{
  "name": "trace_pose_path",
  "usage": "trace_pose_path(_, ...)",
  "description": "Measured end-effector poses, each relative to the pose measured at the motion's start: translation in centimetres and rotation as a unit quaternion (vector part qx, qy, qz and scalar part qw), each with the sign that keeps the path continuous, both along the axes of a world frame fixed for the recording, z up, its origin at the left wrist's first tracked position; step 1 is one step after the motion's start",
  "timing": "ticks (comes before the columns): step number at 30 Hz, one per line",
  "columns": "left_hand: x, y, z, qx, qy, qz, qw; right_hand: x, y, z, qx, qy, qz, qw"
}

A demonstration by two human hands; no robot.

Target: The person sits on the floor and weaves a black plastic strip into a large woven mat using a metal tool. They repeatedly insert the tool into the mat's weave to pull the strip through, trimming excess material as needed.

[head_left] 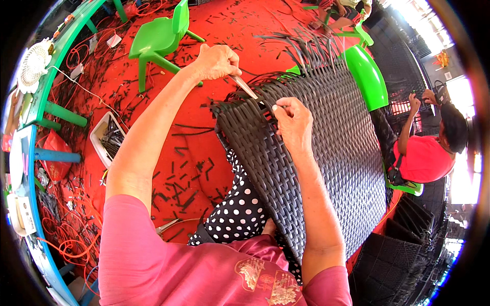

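A large dark woven panel [326,148] of flat plastic strips lies over my lap, its loose strip ends [319,51] sticking out along the far edge. My left hand [217,61] is closed around a narrow, flat, pale metallic tool [245,87]. The tool's tip meets the strips near the panel's far left corner. Just right of that tip, my right hand [295,122] rests at the weave with thumb and fingers curled together. Whatever those fingers pinch, perhaps a strip, is too small to make out.
Cut strip pieces litter the red floor [199,148]. A green chair [158,41] stands far left, near a white bin [106,137] holding dark strips. Green and blue tables [30,168] line the left side. Someone in a red shirt [423,158] sits right, beside a green chair back [366,76].
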State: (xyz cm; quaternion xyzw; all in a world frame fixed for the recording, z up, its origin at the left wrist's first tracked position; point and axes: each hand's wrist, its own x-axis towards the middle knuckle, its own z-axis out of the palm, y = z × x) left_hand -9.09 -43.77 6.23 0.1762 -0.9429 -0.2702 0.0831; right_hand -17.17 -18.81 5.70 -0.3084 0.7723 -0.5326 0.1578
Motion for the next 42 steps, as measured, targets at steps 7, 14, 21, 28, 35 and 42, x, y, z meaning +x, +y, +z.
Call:
trace_pose_path(7, 0.6, 0.2, -1.0, 0.025, 0.003, 0.019, 1.0, 0.4, -0.2, 0.2, -0.006, -0.049, 0.018, 0.999)
trace_pose_path(14, -0.2, 0.9, -0.2, -0.042, 0.003, 0.0, 0.999, 0.5, -1.1, 0.5, 0.048, -0.012, 0.016, 0.999)
trace_pose_path(21, 0.1, 1.1, 0.6, -0.028, 0.018, -0.006, 0.999, 0.1, -2.0, 1.0, 0.14, 0.068, 0.019, 0.988)
trace_pose_path(28, 0.3, 1.2, 1.4, -0.133, 0.059, -0.016, 0.989, 0.1, -3.2, 1.5, 0.199, 0.164, 0.045, 0.965)
trace_pose_path(35, 0.5, 0.9, 1.4, -0.062, 0.017, 0.026, 0.998, 0.1, -3.5, 1.2, 0.11, 0.05, 0.025, 0.992)
trace_pose_path(42, 1.2, 0.2, -0.5, -0.012, 0.004, 0.06, 0.998, -1.0, 0.0, -1.3, 0.05, 0.1, 0.004, 0.994)
